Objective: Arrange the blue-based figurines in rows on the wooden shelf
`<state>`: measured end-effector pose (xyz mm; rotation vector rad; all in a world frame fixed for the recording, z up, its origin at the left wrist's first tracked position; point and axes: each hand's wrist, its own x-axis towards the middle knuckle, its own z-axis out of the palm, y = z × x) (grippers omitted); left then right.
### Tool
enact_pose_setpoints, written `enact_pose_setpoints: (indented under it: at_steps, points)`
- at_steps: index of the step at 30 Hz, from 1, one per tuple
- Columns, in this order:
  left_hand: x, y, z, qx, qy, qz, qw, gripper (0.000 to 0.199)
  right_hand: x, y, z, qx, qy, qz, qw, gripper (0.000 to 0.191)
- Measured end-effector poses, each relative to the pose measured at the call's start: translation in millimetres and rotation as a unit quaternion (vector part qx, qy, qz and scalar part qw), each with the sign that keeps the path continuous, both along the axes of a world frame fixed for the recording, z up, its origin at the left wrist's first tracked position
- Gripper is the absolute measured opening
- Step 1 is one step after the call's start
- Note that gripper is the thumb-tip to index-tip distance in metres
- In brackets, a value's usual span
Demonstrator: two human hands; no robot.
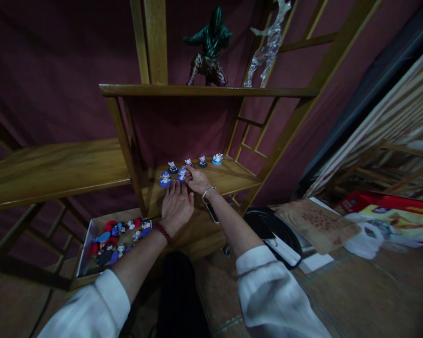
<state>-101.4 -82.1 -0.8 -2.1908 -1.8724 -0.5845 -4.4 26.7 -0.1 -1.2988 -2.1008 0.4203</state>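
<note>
Small figurines stand in two rows on the wooden shelf (pixel 238 174). In the front row are a purple figurine (pixel 165 179) at the left and a second purple-haired figurine (pixel 182 174) beside it. My right hand (pixel 197 180) has its fingers closed around the right side of that second figurine. Just in front, my left hand (pixel 178 205) lies with its fingers stretched towards the figurine's base; whether they touch it I cannot tell. Behind stand a dark-based figurine (pixel 172 167), another partly hidden figurine (pixel 188 162), a third dark one (pixel 202 161) and a blue-based figurine (pixel 217 159).
An open box (pixel 88 249) of jumbled figurines sits low at the left. The shelf above holds a green hooded statue (pixel 211 47) and a clear glass-like sculpture (pixel 268 49). A phone (pixel 212 212) lies by my right forearm. Bags and a red-yellow package (pixel 391 218) are at the right.
</note>
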Motion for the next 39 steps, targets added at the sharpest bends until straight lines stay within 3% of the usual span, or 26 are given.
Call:
enact_pose_setpoints:
  at_steps: [7, 22, 30, 39]
  points:
    - [-0.3, -0.3, -0.6, 0.007, 0.005, 0.001, 1.000, 0.047, -0.5, -8.0, 8.5, -0.014, 0.002, 0.006, 1.000, 0.044]
    - [-0.5, -1.9, -1.8, 0.013, -0.007, 0.005, 1.000, 0.048, -0.8, -7.8, 7.4, 0.000, -0.052, -0.011, 0.999, 0.046]
    - [-0.8, -3.0, -1.9, 0.022, -0.005, 0.004, 1.000, 0.048, -0.6, -9.5, 8.0, -0.017, -0.023, -0.014, 0.999, 0.042]
    - [-0.8, -2.5, 1.0, -0.011, -0.014, 0.002, 1.000, 0.048, 0.1, 0.7, -2.0, -0.004, -0.020, -0.016, 1.000, 0.034]
